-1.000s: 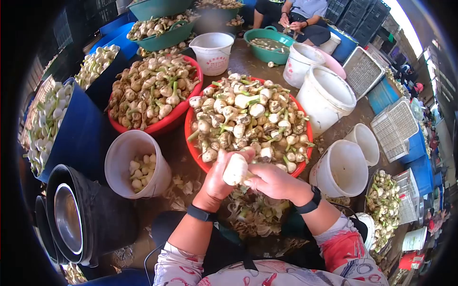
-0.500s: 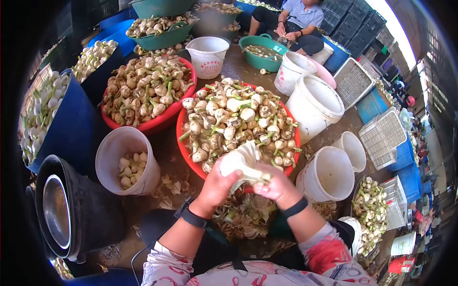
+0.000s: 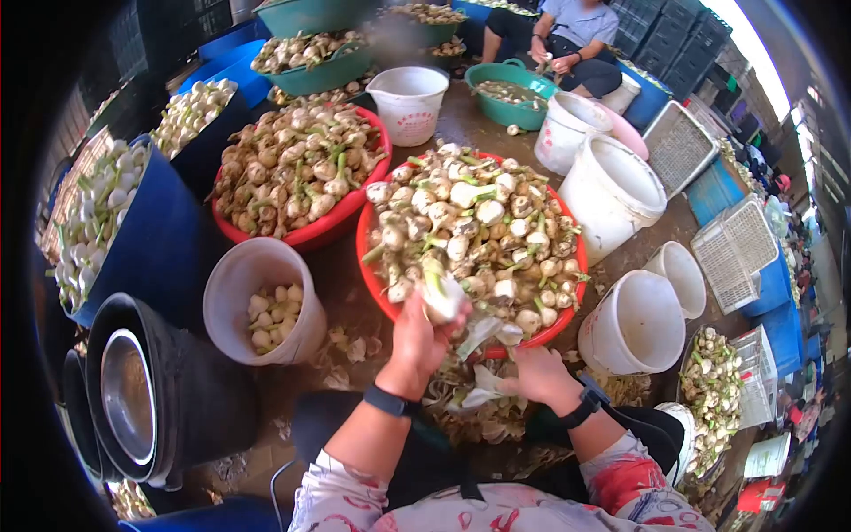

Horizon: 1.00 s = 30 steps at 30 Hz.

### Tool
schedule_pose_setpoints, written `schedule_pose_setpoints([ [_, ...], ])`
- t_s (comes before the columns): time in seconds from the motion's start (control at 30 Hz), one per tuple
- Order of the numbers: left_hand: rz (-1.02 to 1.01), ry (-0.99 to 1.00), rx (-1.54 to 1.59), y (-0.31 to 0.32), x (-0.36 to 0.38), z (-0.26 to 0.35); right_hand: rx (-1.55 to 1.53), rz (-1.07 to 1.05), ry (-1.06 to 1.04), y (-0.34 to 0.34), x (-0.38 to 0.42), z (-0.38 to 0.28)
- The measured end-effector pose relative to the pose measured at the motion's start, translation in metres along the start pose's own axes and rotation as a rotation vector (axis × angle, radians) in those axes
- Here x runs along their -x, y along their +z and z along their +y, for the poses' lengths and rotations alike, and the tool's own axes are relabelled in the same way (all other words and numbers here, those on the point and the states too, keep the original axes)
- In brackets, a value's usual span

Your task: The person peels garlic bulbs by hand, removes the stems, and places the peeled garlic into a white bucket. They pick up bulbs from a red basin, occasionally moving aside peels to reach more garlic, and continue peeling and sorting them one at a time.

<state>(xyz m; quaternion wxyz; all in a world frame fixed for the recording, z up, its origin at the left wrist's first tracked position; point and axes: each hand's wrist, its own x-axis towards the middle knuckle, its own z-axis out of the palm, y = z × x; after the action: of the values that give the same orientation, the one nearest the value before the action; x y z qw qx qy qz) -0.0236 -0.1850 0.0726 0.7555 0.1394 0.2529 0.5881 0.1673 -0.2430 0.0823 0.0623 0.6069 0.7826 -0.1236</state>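
Observation:
My left hand (image 3: 420, 341) is closed round a garlic bulb (image 3: 441, 300), its pale green stem pointing up, near the front of a red basin (image 3: 370, 282) heaped with soil-marked garlic. Lower and to the right, my right hand (image 3: 542, 379) pinches a strip of white garlic skin (image 3: 486, 392) at its thumb and fingertips. Another papery skin piece (image 3: 481, 335) shows between the two hands, over the basin's front rim. Beneath them a pile of peelings (image 3: 470, 424) lies between my knees.
To the left a white bucket (image 3: 217, 297) holds several peeled bulbs, beside black buckets (image 3: 191, 399). Another red basin (image 3: 297, 238) of garlic stands behind it. White buckets (image 3: 612, 332) line the right side. A person (image 3: 581, 31) sits at the back near a green basin (image 3: 514, 111).
My hands have moved apart: the left lifts the bulb stem up, the right has drawn down and right with skin. Skin has come off the bulb. The view has shifted slightly.

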Motion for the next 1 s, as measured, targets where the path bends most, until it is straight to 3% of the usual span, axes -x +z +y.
schedule_pose_setpoints([
  [0.03,0.088,-0.176,-0.011,0.007,0.003,-0.003,-0.414,0.057,-0.007,-0.022,-0.011,-0.004],
  [0.07,0.042,-0.226,-0.047,0.010,0.005,-0.010,-0.887,0.200,0.095,-0.005,-0.025,0.004],
  [0.1,-0.023,-0.265,-0.079,0.009,0.008,-0.021,-1.081,0.428,-0.217,-0.009,-0.035,-0.001],
  [0.13,-0.105,-0.285,-0.118,0.010,0.005,-0.027,-1.015,0.453,-0.323,-0.033,-0.038,-0.010],
  [0.17,-0.241,-0.414,-0.063,0.008,0.003,-0.030,-1.337,0.332,-0.163,-0.006,-0.057,0.003],
  [0.2,-0.252,-0.422,-0.063,0.011,0.004,-0.029,-1.318,0.390,-0.025,-0.004,-0.070,0.011],
  [0.23,-0.122,-0.387,-0.171,0.016,0.008,-0.026,-1.503,0.451,-0.014,0.007,-0.094,0.037],
  [0.27,0.009,-0.351,-0.276,0.018,0.008,-0.026,-1.544,0.614,0.220,0.001,-0.107,0.054],
  [0.3,0.011,-0.290,-0.313,0.011,0.005,-0.024,-0.939,0.723,0.425,-0.005,-0.114,0.073],
  [0.33,0.075,-0.269,-0.300,0.006,0.002,-0.024,-0.811,0.762,0.470,0.029,-0.136,0.109],
  [0.4,0.109,-0.280,-0.354,0.000,-0.001,-0.027,-0.242,0.594,0.393,0.098,-0.157,0.145],
  [0.43,0.108,-0.289,-0.350,0.001,-0.002,-0.028,-0.168,0.593,0.236,0.097,-0.143,0.128],
  [0.47,0.110,-0.308,-0.351,0.003,-0.002,-0.029,-0.100,0.584,0.087,0.092,-0.133,0.111],
  [0.57,0.098,-0.301,-0.413,0.005,-0.012,-0.033,-0.185,0.551,-0.032,0.096,-0.134,0.128],
  [0.6,0.085,-0.290,-0.438,0.003,-0.014,-0.035,-0.134,0.577,0.116,0.095,-0.136,0.133],
  [0.67,0.086,-0.324,-0.432,0.004,-0.021,-0.038,-0.495,0.558,0.419,0.094,-0.153,0.152],
  [0.77,0.085,-0.374,-0.434,0.005,-0.026,-0.040,-0.782,0.859,0.615,-0.002,-0.127,0.156],
  [0.8,0.083,-0.387,-0.431,0.007,-0.028,-0.040,-0.672,0.996,0.565,-0.005,-0.125,0.194],
  [0.83,0.088,-0.386,-0.434,0.009,-0.028,-0.040,-0.406,1.021,0.741,-0.031,-0.107,0.202],
  [0.87,0.094,-0.380,-0.437,0.009,-0.027,-0.040,-0.412,0.926,0.838,-0.046,-0.091,0.226],
  [0.9,0.067,-0.357,-0.442,0.008,-0.026,-0.040,-0.152,0.895,0.893,-0.051,-0.077,0.244],
  [0.93,0.066,-0.360,-0.448,0.007,-0.026,-0.041,-0.034,0.733,1.010,-0.055,-0.064,0.252],
  [1.0,0.083,-0.388,-0.471,0.009,-0.024,-0.042,0.004,0.706,0.972,-0.038,-0.048,0.276],
])
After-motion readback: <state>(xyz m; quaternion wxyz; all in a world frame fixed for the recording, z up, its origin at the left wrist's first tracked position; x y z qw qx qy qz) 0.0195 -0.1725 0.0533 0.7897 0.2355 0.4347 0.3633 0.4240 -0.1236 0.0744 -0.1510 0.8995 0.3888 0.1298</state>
